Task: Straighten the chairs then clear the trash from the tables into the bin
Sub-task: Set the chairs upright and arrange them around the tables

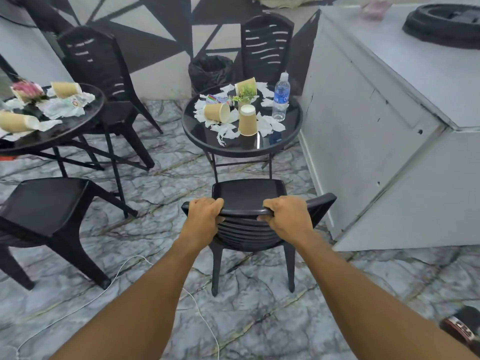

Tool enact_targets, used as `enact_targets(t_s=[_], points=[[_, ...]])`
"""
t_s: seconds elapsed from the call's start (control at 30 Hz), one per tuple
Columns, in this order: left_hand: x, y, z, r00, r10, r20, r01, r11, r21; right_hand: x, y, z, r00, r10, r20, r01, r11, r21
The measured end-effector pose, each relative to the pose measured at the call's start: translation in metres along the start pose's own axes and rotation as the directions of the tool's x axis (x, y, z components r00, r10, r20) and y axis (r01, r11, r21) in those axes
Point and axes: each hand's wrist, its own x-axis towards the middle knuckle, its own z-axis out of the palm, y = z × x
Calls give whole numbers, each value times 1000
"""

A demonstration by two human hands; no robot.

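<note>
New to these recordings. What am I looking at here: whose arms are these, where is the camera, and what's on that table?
One picture, from a camera worn on a person's head, looking forward and down. No machine: the left hand and right hand both grip the top of a black chair facing a round table. On it lie paper cups, torn tissue, a water bottle and a small plant. A lined bin stands behind it.

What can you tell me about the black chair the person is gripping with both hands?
The black chair looks like moulded plastic, with a ribbed backrest, a smooth square seat and straight legs standing on the marble-patterned floor. It is upright and faces the round table, its seat just short of the rim. The left hand and right hand clasp its top rail.
</note>
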Motion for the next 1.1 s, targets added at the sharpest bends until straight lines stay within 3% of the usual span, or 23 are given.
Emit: enact_targets(t_s=[0.13,0.6,0.73,0.87,1.0,1.1], points=[[0,11,-5,999,-40,-4,40,999,-6,-5,0,-5,997,32,71,-31,999,-12],[1,29,-21,968,-105,227,87,992,90,-12,-17,-24,976,138,168,-125,988,-86],[0,20,-30,947,-92,309,77,995,61,-4,-28,-34,929,193,315,-178,981,-75],[-26,13,-42,955,-119,270,142,988,-67,0,-61,-49,894,110,434,-139,990,34],[-64,-11,-81,967,-108,230,120,992,-39,12,-119,-68,909,73,411,-130,985,113],[-77,-42,-116,942,-208,264,210,977,18,31,-169,-72,906,36,421,-104,985,140]])
